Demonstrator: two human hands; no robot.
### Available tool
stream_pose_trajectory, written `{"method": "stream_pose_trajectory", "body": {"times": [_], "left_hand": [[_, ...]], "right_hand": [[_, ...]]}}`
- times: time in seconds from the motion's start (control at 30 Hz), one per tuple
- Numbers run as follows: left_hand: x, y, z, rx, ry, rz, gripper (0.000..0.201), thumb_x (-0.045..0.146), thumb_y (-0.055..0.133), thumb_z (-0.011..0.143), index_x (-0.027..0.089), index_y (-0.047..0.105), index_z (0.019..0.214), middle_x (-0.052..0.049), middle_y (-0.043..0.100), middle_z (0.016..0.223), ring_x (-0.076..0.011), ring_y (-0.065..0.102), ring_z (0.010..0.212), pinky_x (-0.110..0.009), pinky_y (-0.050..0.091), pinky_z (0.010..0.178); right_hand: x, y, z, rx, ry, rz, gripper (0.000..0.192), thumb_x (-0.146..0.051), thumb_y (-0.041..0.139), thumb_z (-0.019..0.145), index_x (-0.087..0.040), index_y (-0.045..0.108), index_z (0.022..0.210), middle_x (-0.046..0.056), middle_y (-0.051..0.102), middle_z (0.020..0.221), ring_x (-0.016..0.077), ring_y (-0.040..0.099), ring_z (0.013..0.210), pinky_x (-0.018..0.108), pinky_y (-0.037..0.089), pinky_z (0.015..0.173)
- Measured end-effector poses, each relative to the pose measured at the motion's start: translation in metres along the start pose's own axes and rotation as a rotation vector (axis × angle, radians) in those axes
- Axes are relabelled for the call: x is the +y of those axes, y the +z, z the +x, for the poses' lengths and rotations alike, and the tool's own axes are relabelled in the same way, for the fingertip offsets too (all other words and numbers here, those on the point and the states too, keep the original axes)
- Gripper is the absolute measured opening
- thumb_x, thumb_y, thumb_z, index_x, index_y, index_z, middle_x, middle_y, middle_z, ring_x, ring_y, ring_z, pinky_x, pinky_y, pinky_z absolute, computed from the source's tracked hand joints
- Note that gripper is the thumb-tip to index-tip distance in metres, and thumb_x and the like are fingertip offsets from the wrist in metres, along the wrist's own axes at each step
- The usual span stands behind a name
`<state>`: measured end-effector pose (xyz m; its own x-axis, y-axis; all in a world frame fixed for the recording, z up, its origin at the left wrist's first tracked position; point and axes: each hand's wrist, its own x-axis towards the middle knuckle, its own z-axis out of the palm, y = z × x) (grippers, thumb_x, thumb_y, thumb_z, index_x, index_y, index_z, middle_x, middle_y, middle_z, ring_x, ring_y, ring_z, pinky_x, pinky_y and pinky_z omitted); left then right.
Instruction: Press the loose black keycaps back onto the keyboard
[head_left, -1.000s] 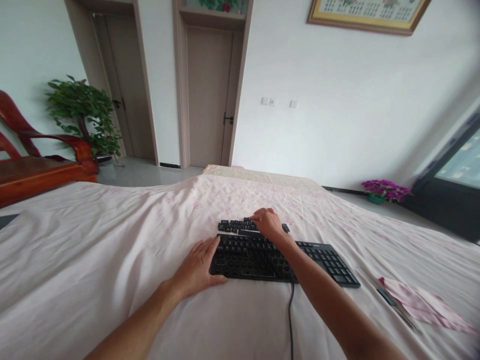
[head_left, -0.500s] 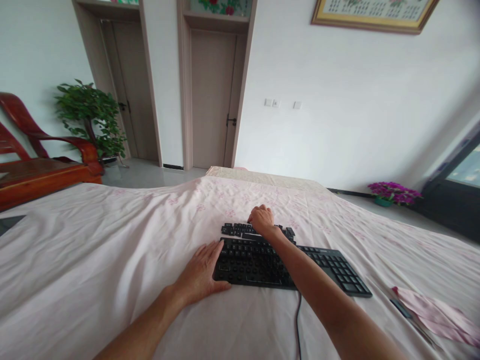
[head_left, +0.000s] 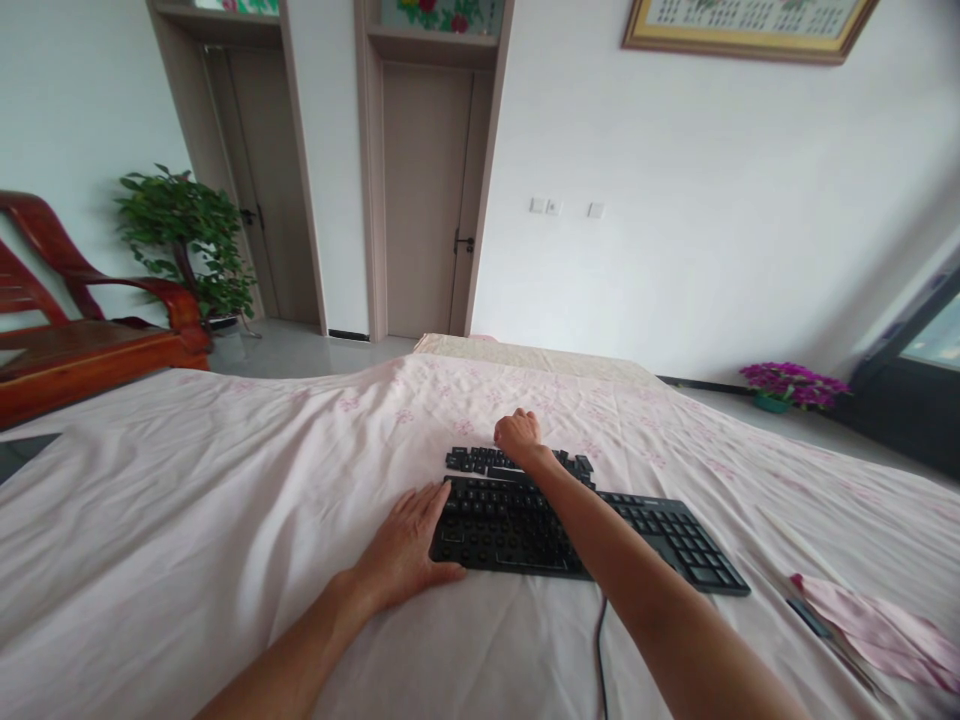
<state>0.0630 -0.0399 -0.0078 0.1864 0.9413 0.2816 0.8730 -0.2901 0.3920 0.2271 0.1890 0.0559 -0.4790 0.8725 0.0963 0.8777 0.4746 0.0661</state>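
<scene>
A black keyboard (head_left: 660, 530) lies on the pale pink sheet (head_left: 187, 500), its cable (head_left: 600, 650) trailing toward me. My left hand (head_left: 405, 550) rests flat against the keyboard's left end, fingers together on the sheet and the frame edge. My right hand (head_left: 519, 436) reaches over the keyboard to a row of loose black keycaps (head_left: 472, 460) lying just behind it. The fingers curl down onto the keycaps; whether they hold one is hidden.
A folded pink cloth (head_left: 877, 630) with a dark thin tool (head_left: 806, 615) lies at the right. A red wooden chair (head_left: 82, 340) and a potted plant (head_left: 187, 235) stand at the left, two doors behind, purple flowers (head_left: 791, 382) by the right wall.
My right hand has moved a little farther back and left over the loose keycaps. The view has shifted slightly; my left hand stays at the keyboard's end.
</scene>
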Motion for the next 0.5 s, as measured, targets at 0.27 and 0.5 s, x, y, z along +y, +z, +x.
{"method": "stream_pose_trajectory", "body": {"times": [0.27, 0.5], "left_hand": [[0.001, -0.005, 0.0, -0.029, 0.009, -0.003, 0.103, 0.061, 0.068, 0.067, 0.021, 0.019, 0.149, -0.015, 0.033, 0.151, -0.0333, 0.031, 0.138, -0.053, 0.022, 0.114], [0.004, -0.013, -0.002, 0.008, 0.02, -0.005, 0.058, 0.048, 0.032, 0.096, 0.021, 0.028, 0.147, -0.011, 0.034, 0.151, -0.0242, 0.032, 0.139, -0.045, 0.026, 0.114]], "right_hand": [[-0.005, -0.009, -0.01, 0.029, -0.025, 0.05, 0.017, -0.016, 0.061, 0.079, -0.02, 0.076, 0.085, 0.013, 0.072, 0.092, 0.0243, 0.054, 0.106, 0.033, 0.028, 0.09], [0.006, -0.028, -0.054, 0.118, -0.029, 0.223, 0.026, -0.029, 0.058, 0.084, -0.029, 0.072, 0.105, 0.002, 0.072, 0.099, 0.02, 0.06, 0.101, 0.027, 0.039, 0.084]]}}
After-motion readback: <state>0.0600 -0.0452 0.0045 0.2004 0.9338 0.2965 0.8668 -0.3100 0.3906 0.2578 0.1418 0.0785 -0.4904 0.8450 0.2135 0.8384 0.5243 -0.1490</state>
